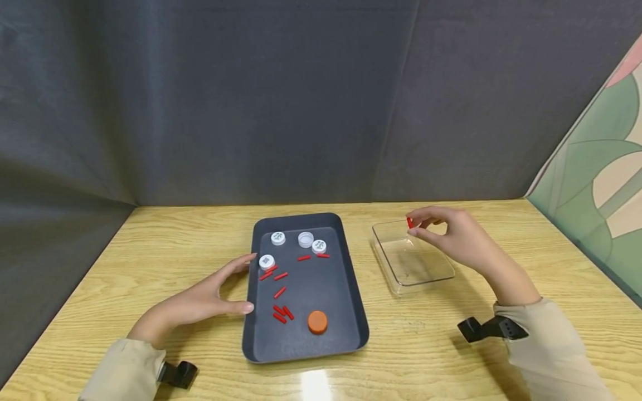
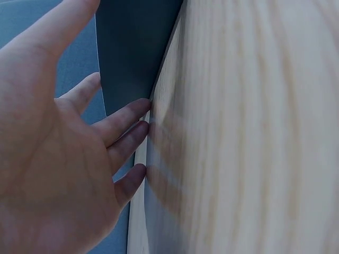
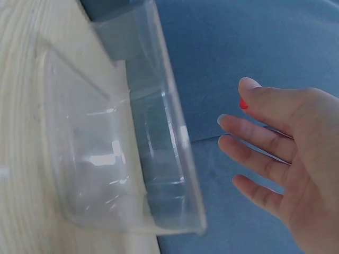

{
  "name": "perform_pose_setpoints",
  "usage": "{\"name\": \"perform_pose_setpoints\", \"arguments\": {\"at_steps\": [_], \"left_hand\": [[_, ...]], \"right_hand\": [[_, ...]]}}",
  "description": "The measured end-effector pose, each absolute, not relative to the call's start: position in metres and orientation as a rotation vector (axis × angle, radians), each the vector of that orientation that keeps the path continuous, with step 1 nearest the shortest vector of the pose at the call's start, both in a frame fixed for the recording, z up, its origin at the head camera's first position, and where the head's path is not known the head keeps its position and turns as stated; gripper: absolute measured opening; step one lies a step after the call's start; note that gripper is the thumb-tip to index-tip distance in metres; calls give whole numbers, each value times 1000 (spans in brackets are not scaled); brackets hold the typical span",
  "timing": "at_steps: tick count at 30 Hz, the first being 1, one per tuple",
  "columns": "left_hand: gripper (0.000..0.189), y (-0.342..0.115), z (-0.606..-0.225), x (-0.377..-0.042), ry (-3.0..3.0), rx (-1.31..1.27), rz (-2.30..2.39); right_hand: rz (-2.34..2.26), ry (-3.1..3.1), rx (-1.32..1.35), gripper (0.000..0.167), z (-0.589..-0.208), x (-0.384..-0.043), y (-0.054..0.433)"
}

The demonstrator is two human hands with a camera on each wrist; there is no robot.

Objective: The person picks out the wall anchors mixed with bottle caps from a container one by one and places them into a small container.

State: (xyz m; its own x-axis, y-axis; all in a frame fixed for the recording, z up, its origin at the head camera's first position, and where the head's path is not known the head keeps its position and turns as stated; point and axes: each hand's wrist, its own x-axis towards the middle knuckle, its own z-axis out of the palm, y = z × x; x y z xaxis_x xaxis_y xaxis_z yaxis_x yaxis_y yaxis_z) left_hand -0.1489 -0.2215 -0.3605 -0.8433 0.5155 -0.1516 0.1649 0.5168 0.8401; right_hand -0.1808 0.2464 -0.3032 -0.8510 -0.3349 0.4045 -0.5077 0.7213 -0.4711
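Red stick [image 1: 409, 223], one: pinched in right grip [image 1: 453, 236], above clear box [image 1: 416, 264]. Left grip [image 1: 205, 298]: fingers apart, unclenched, at edge of dark tray [image 1: 326, 287] carrying further red sticks [image 1: 280, 292], white caps [image 1: 278, 238], orange cap [image 1: 317, 322].

"First finding?"
"My right hand [image 1: 453, 236] pinches a red stick [image 1: 410, 223] over the clear box [image 1: 396, 273]."
"And the second?"
"My left hand [image 1: 205, 301] is at the left rim of the dark tray [image 1: 326, 287], which carries more red sticks [image 1: 280, 292], four white caps [image 1: 278, 238], one orange cap [image 1: 317, 322]."
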Motion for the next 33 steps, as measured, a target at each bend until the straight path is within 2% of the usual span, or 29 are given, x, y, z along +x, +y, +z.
{"name": "perform_pose_setpoints", "arguments": {"at_steps": [19, 33], "left_hand": [[93, -221, -361, -149, 2380, 565, 1260], [93, -222, -363, -150, 2388, 566, 1255]], "right_hand": [[833, -2743, 628, 19, -327, -194, 256], [779, -2792, 670, 23, -329, -190, 240]]}}
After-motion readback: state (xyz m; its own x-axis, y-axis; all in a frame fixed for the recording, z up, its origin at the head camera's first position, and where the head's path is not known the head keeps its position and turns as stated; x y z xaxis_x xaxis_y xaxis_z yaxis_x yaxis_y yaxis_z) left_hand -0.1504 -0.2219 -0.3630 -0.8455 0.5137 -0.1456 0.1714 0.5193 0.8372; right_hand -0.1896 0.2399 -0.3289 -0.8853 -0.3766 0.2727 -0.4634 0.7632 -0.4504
